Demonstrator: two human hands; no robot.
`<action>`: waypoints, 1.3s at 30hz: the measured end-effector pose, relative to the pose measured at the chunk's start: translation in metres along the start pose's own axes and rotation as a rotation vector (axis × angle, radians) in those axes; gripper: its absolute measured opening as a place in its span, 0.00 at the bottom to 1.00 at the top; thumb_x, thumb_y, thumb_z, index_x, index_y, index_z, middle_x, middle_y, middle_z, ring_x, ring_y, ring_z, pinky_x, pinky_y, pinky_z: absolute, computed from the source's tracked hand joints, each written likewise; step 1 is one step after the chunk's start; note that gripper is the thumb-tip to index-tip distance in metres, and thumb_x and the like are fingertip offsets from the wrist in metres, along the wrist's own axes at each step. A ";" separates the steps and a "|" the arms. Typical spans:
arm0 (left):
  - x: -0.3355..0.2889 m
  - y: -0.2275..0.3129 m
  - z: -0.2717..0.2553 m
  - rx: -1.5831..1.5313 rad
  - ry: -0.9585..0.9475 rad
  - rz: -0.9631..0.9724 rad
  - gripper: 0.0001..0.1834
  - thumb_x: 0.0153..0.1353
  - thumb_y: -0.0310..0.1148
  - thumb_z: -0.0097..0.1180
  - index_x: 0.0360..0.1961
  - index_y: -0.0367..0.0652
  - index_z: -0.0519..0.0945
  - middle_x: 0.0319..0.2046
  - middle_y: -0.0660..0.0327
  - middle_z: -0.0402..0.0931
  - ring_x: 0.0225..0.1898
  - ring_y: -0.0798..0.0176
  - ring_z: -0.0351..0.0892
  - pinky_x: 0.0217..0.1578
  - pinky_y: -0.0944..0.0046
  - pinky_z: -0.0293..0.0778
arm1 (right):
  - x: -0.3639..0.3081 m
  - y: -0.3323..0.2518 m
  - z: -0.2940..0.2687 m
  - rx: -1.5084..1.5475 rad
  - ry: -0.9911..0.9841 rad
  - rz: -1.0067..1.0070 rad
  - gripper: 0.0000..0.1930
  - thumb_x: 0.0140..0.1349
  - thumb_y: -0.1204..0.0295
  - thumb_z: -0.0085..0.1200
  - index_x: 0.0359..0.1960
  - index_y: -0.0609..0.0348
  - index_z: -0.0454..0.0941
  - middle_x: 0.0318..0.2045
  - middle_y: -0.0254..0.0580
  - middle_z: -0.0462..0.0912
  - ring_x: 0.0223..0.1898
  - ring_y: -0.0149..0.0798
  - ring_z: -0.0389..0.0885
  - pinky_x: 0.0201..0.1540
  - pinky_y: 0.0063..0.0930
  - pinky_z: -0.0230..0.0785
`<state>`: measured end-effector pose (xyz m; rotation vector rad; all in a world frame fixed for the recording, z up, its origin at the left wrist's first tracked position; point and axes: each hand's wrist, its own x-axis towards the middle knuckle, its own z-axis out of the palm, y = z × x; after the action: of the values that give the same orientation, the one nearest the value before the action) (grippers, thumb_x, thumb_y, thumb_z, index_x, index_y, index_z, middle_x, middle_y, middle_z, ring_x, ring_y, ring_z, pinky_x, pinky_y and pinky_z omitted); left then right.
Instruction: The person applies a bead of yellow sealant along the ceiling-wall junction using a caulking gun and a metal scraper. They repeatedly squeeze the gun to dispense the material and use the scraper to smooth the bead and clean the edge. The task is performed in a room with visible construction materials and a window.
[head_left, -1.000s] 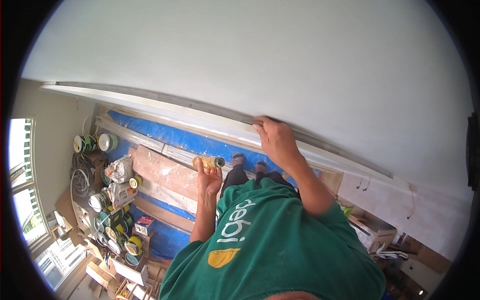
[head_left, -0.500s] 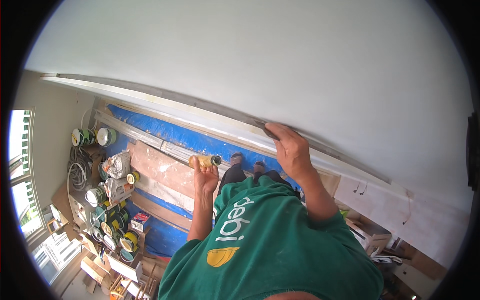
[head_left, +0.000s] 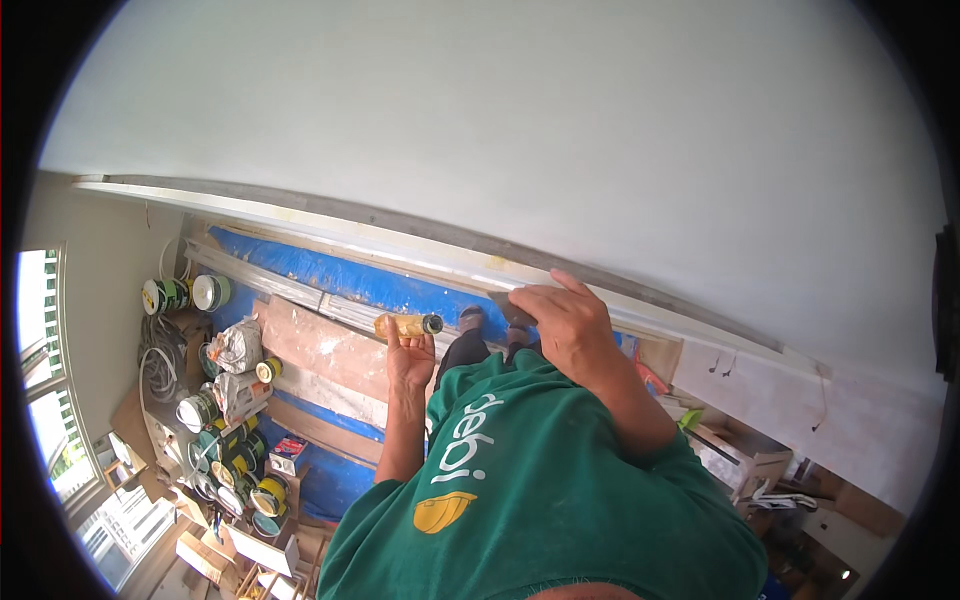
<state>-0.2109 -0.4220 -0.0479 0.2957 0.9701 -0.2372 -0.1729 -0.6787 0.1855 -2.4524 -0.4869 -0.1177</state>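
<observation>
My left hand [head_left: 410,360] is closed round a yellowish, see-through bottle [head_left: 405,325], lying nearly level with its dark round end to the right. A thin dark scraper [head_left: 511,309] sticks out from the fingers of my right hand [head_left: 570,325]; its grip is hidden in the palm. One finger of that hand reaches out near the long white ledge [head_left: 400,240], and I cannot tell whether it touches. The scraper blade is apart from the ledge, on my side of it. A grey strip [head_left: 370,214] runs along the ledge against the pale wall [head_left: 500,120].
Below lie blue sheeting [head_left: 300,262], dusty brown boards [head_left: 320,345] and long pale strips [head_left: 260,265]. Several paint buckets [head_left: 210,292], bags [head_left: 237,347] and a coiled hose [head_left: 160,365] crowd the left. Wires [head_left: 722,366] hang from the panel at right.
My right hand has drawn the scraper back from the grey strip, toward me and slightly left. The left hand keeps the bottle almost in place. The view has shifted slightly.
</observation>
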 end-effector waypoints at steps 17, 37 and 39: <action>-0.012 -0.001 -0.001 0.014 0.031 0.047 0.33 0.53 0.54 0.66 0.50 0.43 0.70 0.45 0.63 0.74 0.46 0.66 0.76 0.42 0.68 0.78 | 0.027 0.019 0.020 0.120 0.120 0.391 0.08 0.65 0.74 0.51 0.42 0.63 0.77 0.19 0.52 0.73 0.20 0.44 0.73 0.26 0.30 0.66; 0.008 0.003 -0.013 0.059 -0.022 0.028 0.33 0.53 0.53 0.65 0.51 0.41 0.69 0.45 0.63 0.74 0.45 0.65 0.77 0.41 0.68 0.78 | 0.025 0.005 0.002 0.185 0.099 0.541 0.08 0.64 0.74 0.52 0.41 0.66 0.78 0.29 0.55 0.81 0.30 0.50 0.81 0.34 0.34 0.72; 0.016 -0.001 -0.022 0.207 -0.094 0.088 0.33 0.53 0.53 0.65 0.51 0.41 0.69 0.46 0.62 0.74 0.46 0.65 0.76 0.42 0.67 0.78 | 0.028 -0.001 -0.001 0.223 0.159 0.473 0.08 0.62 0.76 0.51 0.42 0.64 0.78 0.32 0.52 0.81 0.33 0.50 0.81 0.37 0.34 0.72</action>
<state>-0.2193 -0.4160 -0.0725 0.5115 0.8388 -0.2691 -0.1476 -0.6699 0.1929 -2.2478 0.1473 -0.0558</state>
